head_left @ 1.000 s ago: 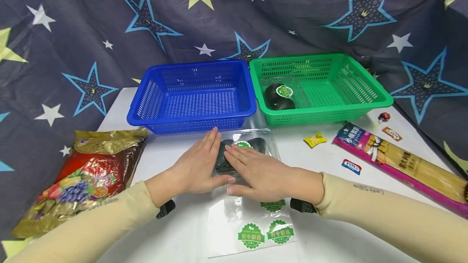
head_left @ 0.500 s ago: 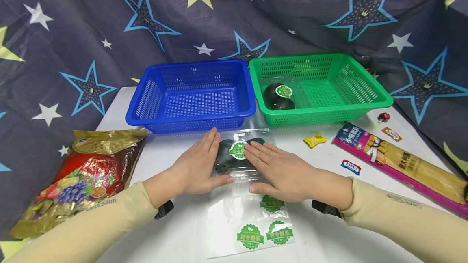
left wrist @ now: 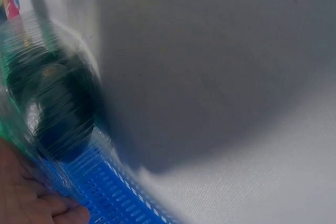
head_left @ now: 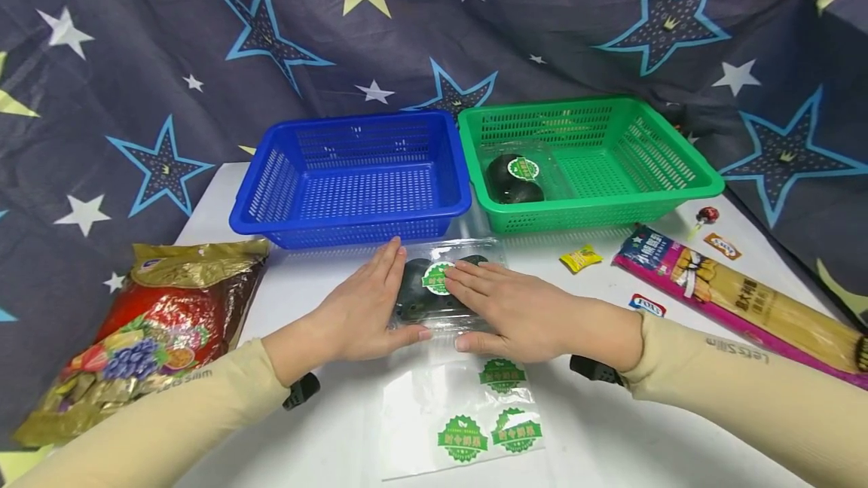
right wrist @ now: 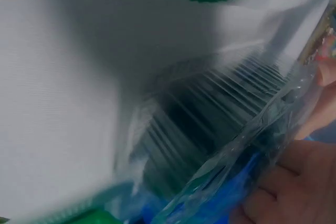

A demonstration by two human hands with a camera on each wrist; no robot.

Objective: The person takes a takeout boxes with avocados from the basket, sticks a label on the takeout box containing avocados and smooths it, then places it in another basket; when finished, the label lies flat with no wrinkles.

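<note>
A clear plastic box (head_left: 444, 327) with dark green, avocado-like fruits (head_left: 412, 294) lies in front of me. Its top bears a round green-and-white sticker (head_left: 434, 278), partly covered by fingertips. My left hand (head_left: 362, 301) rests along the box's left side, fingers straight. From the right, my right hand (head_left: 518, 309) lies flat over the lid, with straight fingertips touching the sticker's right edge. Both thumbs point inward near the front edge. In the left wrist view a fruit (left wrist: 60, 114) shows through the ribbed plastic wall; the right wrist view shows the box side (right wrist: 194, 119) close up.
A sticker sheet (head_left: 420, 413) with several green labels lies in front. Behind stand a blue basket (head_left: 353, 218) and a green basket (head_left: 610, 205) holding a similar box (head_left: 556, 172). A candy bag (head_left: 156, 322) is left; a noodle pack (head_left: 739, 292) and small sweets (head_left: 580, 258) are right.
My right hand has slid to the right across the lid, so more of the sticker shows, then shifted back slightly. My left hand has stayed at the box's left side.
</note>
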